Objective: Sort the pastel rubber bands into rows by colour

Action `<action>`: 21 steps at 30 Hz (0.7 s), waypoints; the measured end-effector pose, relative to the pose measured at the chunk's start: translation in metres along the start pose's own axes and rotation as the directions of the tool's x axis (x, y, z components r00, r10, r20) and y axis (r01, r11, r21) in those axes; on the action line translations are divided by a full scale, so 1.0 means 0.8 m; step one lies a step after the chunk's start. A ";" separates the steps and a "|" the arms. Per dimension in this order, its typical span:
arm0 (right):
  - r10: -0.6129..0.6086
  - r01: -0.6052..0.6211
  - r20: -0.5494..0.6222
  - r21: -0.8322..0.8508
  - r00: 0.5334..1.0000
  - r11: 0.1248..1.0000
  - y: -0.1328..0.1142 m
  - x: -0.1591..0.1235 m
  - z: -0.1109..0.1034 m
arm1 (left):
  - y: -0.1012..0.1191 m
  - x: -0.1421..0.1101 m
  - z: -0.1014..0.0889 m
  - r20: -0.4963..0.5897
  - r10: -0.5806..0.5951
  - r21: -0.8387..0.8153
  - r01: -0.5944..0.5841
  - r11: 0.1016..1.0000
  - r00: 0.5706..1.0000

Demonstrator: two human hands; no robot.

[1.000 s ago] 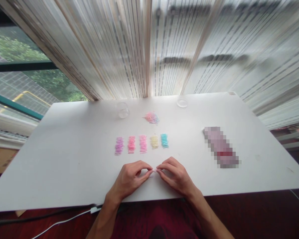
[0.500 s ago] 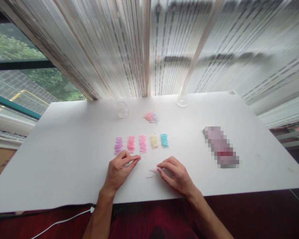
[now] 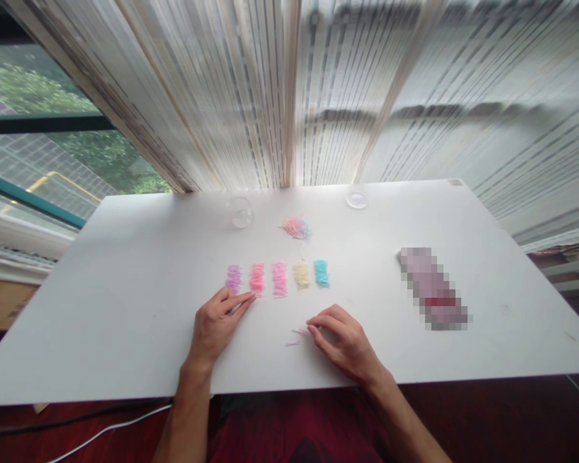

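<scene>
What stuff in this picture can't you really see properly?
- Head view: the thing on the right of the white table is a pixelated block; what it is cannot be told.
- The coloured piles are too small to show single pieces.
- Whether the left hand pinches anything by the purple pile: its fingers hide it.
- The right hand touches tiny pink bits; their shape is unclear.
- The clear cup is faint; contents unknown.

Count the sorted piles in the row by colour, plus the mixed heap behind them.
Purple pile: 1
Pink piles: 2
Yellow pile: 1
Teal pile: 1
Mixed heap: 1
Total: 6
</scene>
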State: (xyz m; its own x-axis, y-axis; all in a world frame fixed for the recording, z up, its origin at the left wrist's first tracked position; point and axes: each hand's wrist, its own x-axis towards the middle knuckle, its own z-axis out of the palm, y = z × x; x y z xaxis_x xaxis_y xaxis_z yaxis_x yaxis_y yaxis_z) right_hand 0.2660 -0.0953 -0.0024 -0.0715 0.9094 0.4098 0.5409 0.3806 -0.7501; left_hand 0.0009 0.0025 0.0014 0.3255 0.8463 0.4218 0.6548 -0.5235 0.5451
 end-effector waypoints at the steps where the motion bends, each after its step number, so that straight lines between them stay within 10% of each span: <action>1: 0.001 -0.001 0.000 -0.003 1.000 1.000 0.000 0.000 0.000 | -0.002 -0.001 -0.002 -0.006 -0.007 0.007 0.007 1.000 1.000; 21: 0.011 -0.011 0.012 -0.014 1.000 1.000 0.000 0.000 -0.001 | 0.036 0.009 0.032 0.106 0.001 0.080 -0.010 0.997 0.994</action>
State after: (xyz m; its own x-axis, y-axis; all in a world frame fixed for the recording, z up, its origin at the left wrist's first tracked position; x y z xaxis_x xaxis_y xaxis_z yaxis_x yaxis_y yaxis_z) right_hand 0.2663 -0.0955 -0.0020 -0.0754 0.9156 0.3950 0.5535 0.3680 -0.7471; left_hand 0.0397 -0.0040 0.0021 0.3971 0.8513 0.3430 0.7041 -0.5223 0.4811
